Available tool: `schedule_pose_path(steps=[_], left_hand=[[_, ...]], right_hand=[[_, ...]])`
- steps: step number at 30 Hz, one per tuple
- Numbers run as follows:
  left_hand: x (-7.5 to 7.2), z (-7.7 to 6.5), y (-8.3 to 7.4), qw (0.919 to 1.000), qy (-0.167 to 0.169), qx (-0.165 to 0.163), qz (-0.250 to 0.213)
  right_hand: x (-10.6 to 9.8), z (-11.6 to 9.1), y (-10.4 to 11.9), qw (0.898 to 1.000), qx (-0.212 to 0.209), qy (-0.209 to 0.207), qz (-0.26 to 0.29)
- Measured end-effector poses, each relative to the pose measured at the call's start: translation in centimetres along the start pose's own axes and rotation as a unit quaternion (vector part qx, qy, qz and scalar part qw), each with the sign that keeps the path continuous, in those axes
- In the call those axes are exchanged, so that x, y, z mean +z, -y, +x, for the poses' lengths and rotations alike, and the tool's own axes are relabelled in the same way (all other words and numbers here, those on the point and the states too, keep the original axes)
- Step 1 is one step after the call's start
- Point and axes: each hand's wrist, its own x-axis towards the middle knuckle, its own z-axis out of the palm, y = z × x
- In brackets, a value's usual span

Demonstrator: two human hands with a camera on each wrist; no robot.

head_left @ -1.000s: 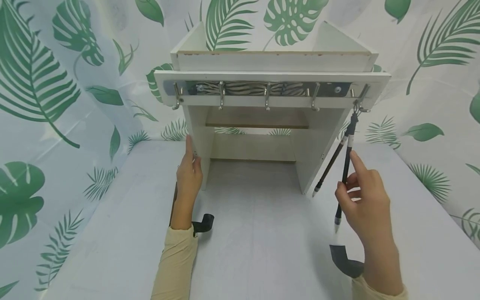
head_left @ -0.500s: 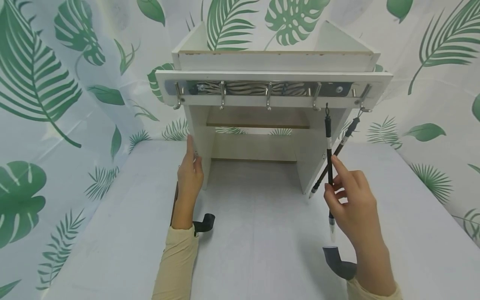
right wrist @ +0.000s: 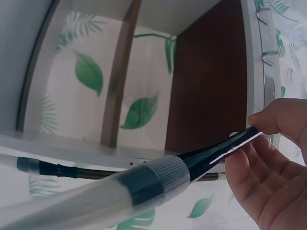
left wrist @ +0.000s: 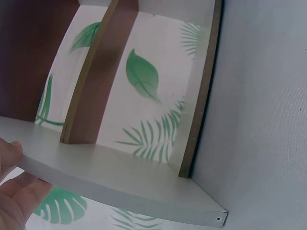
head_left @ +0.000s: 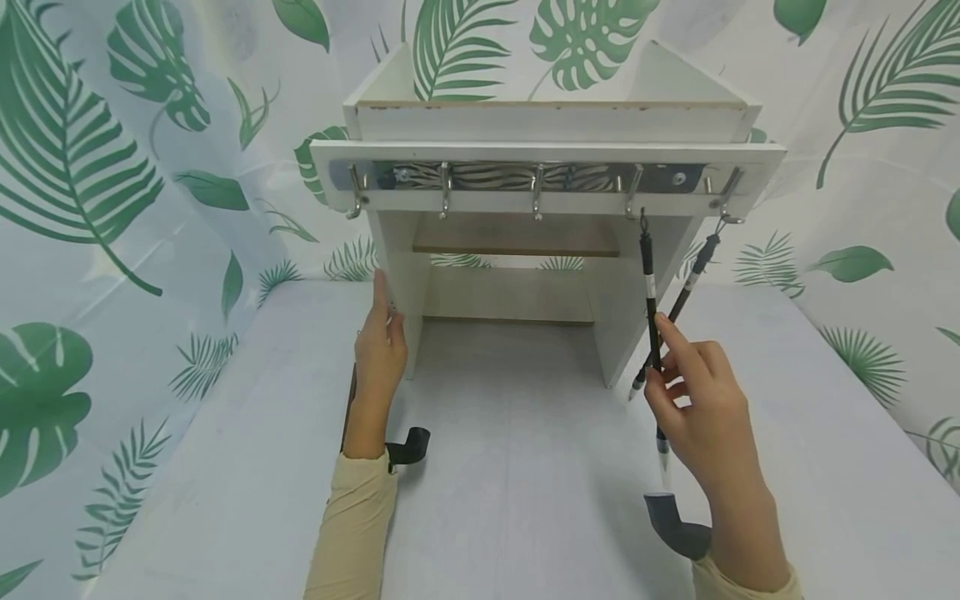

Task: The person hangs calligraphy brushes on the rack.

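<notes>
A black calligraphy brush (head_left: 649, 287) is pinched between the thumb and fingers of my right hand (head_left: 701, 400). It stands nearly upright, with its pale tip (right wrist: 76, 206) downward. Its cord loop (head_left: 643, 220) is close to the second hook from the right (head_left: 633, 200); whether they touch I cannot tell. Another brush (head_left: 697, 267) hangs tilted from the rightmost hook (head_left: 726, 200), passing behind the held one. My left hand (head_left: 380, 346) holds the front edge of the white cabinet's left side panel (left wrist: 110, 177), thumb on the inner face and fingers outside.
The white cabinet (head_left: 540, 125) stands on a pale cloth-covered table (head_left: 510, 467). Several metal hooks line a rail (head_left: 495, 177) across its top front. A leaf-print backdrop (head_left: 225, 83) surrounds it. Black curved wrist mounts (head_left: 678, 529) stick out beside both forearms.
My right hand has carried its brush leftward, away from the rightmost hook and toward the neighbouring one. The other brush has swung a little on its hook. My left hand has stayed put.
</notes>
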Motion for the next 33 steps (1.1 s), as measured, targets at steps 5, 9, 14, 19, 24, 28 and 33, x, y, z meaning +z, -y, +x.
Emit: schedule_pose_path(steps=[5, 9, 14, 19, 24, 28, 33], left_hand=[[-0.06, -0.02, 0.03, 1.0000, -0.003, 0.004, 0.001], [-0.10, -0.01, 0.02, 1.0000, -0.002, 0.005, -0.002], [-0.09, 0.02, -0.04, 1.0000, -0.002, 0.005, -0.003], [-0.06, 0.05, 0.01, 1.0000, -0.002, 0.006, -0.006], [-0.07, 0.05, 0.00, 0.9999, -0.003, 0.006, -0.009], [-0.05, 0.05, 0.06, 0.9999, -0.004, 0.007, -0.009], [0.00, 0.07, 0.16, 1.0000, -0.001, 0.003, -0.008]], right_hand=[[0.14, 0.01, 0.00, 1.000, -0.007, -0.002, 0.008], [0.20, -0.04, -0.07, 1.000, -0.004, 0.002, 0.005], [0.30, -0.10, -0.14, 1.000, 0.003, 0.009, 0.000], [0.33, -0.10, -0.14, 1.000, 0.003, 0.008, -0.001], [0.37, -0.06, -0.16, 1.000, -0.007, 0.000, -0.003], [0.40, -0.01, -0.16, 1.000, -0.012, -0.002, -0.001], [0.45, 0.00, -0.08, 1.000, -0.018, -0.003, 0.000]])
